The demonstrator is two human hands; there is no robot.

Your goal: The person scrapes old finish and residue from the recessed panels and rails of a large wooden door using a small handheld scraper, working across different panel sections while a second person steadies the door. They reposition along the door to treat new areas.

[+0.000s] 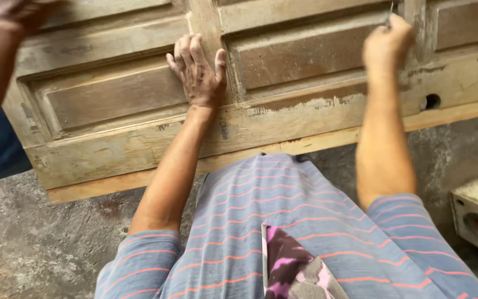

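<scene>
I see the old panelled wooden door (pixel 283 77) lying flat, its worn brown surface scraped and patchy, with pale flaking paint along the lower rail and a round hole near its right end. A thin metal tool (pixel 389 12) stands upright against a raised panel near the door's far edge, mostly hidden.

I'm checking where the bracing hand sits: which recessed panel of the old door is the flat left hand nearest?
The left hand lies beside the left panel, fingers spread on its right edge; the middle panel lies past the upright.
</scene>
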